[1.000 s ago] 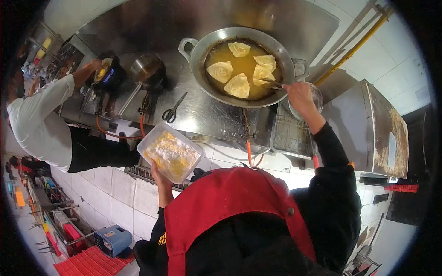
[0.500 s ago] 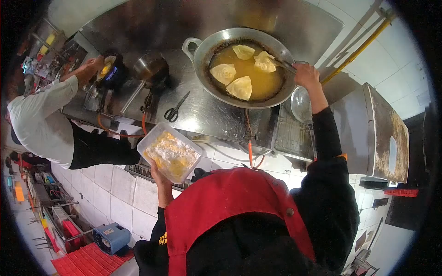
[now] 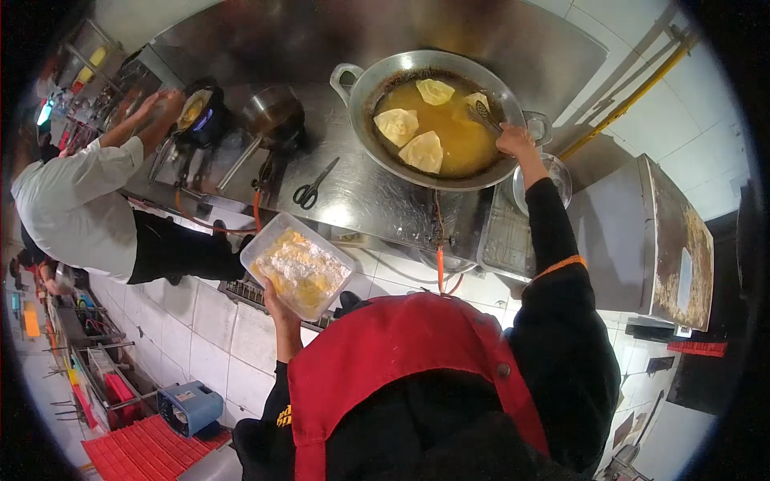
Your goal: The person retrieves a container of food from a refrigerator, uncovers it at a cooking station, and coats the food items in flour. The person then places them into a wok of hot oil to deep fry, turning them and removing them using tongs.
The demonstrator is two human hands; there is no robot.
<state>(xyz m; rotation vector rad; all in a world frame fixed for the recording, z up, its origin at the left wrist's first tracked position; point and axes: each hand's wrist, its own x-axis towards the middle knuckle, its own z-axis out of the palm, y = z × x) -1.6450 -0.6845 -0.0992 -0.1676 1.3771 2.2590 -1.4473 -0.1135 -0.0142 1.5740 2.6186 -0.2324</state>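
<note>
My left hand (image 3: 278,309) holds up a clear plastic tub (image 3: 346,290) from below; floury yellow food (image 3: 298,268) fills it. Over the right side of a large two-handled pan (image 3: 375,164), my right hand (image 3: 517,141) is closed round a dark slotted utensil (image 3: 486,119), its head down in the yellow oil (image 3: 461,138). Several pale folded pieces (image 3: 422,152) float in that oil, one of them touching or right beside the utensil's head.
Black scissors (image 3: 314,186) lie on the steel counter (image 3: 361,192), left of the large pan. A saucepan (image 3: 274,114) and a lit burner with a small pan (image 3: 196,110) stand further left, near a co-worker in white (image 3: 76,204). A strainer (image 3: 553,178) rests at the right.
My right hand has swept the utensil about within the oil, first up and right, then back left and down. Fewer pieces show in the oil. The co-worker's hands have drawn back from the small pan.
</note>
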